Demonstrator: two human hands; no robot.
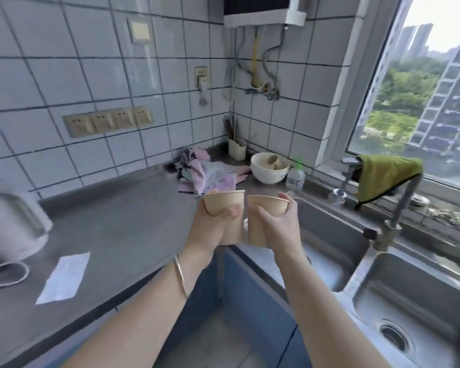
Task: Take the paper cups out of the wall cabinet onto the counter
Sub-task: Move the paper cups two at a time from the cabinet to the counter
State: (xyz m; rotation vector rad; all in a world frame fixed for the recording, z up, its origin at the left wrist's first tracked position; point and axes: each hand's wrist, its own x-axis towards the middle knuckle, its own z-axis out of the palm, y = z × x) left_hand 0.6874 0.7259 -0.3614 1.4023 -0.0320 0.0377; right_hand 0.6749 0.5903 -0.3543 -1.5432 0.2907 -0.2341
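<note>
Two tan paper cups are held upright side by side above the front corner of the grey counter (122,213). My left hand (213,227) grips the left paper cup (223,201), thumb across its front. My right hand (276,224) grips the right paper cup (266,207), fingers wrapped round its wall. The two cups nearly touch. Neither cup's bottom rests on the counter. The wall cabinet is out of view.
A white bowl (270,168) with paper cups inside, a crumpled pink cloth (210,173) and a bottle (295,176) sit at the back corner. A kettle (14,221) and a white paper (64,277) lie at left. A steel sink (409,301) with a tap (398,213) is at right.
</note>
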